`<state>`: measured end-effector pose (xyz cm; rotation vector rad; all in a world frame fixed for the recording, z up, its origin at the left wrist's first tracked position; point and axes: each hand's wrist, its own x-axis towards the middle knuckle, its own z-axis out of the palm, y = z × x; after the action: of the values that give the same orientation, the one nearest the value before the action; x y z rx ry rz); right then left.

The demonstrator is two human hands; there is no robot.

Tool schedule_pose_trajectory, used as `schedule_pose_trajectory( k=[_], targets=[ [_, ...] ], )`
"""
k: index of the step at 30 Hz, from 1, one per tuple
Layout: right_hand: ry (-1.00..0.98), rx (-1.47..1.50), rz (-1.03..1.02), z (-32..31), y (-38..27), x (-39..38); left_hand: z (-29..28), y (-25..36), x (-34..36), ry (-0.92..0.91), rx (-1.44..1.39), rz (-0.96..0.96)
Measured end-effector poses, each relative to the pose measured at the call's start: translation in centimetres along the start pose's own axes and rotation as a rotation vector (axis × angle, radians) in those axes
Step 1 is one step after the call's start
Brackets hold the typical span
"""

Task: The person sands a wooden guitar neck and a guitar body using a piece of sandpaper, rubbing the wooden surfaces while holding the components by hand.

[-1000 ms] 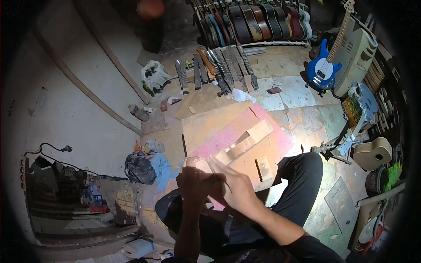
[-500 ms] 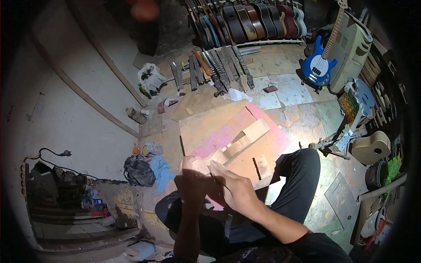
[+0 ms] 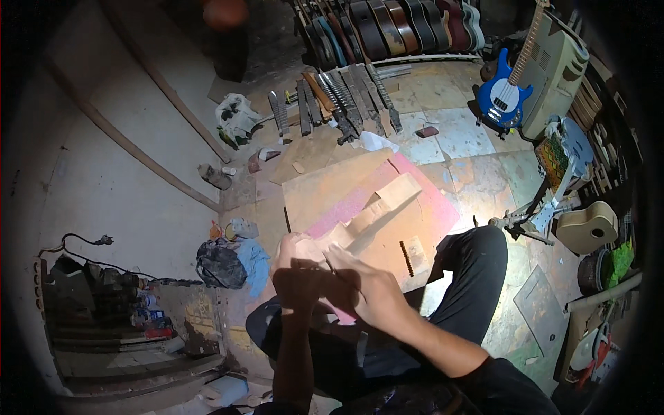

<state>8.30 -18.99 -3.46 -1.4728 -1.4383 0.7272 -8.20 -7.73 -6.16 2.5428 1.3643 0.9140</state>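
A pale, stepped wooden piece [image 3: 398, 194] with a squared end lies slantwise over a board, its near end running in under my hands. My left hand [image 3: 296, 266] is closed around that near end, its fingers partly in shadow. Close against it on the right, my right hand [image 3: 373, 294] is closed with its thumb side toward the wood; what it grips is hidden in shadow. A thin dark rod [image 3: 287, 220] sticks out just beyond my left hand. Right of the wooden piece lies a dark ridged strip [image 3: 405, 259] beside a small pale block [image 3: 417, 254].
Beneath the work are a tan board [image 3: 311, 197] and a pink sheet [image 3: 439, 200]. Several guitar necks [image 3: 346, 104] lie farther off, before a row of guitars [image 3: 408, 31]. A blue bass [image 3: 503, 100] stands at right. Bags [image 3: 221, 266] sit at left, my bent knee [image 3: 477, 256] at right.
The view has shifted a little. My left hand sits slightly farther up and left, and my right hand stays close beside it. The wooden piece looks unmoved on the board.
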Motion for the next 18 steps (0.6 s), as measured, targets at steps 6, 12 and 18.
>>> schedule_pose_trajectory(
  k=[6,12,18],
  targets=[
    [0.043,-0.009,-0.027,-1.0,0.0,2.3,1.7,-1.9,-0.9,-0.050,0.425,0.308],
    [0.066,-0.167,-0.014,-1.3,0.4,1.7,2.6,-0.3,-0.8,0.093,0.098,0.002],
    [0.054,-0.185,-0.010,-1.7,-0.5,-0.2,2.4,-2.3,-1.3,-0.062,0.296,0.208]
  ],
)
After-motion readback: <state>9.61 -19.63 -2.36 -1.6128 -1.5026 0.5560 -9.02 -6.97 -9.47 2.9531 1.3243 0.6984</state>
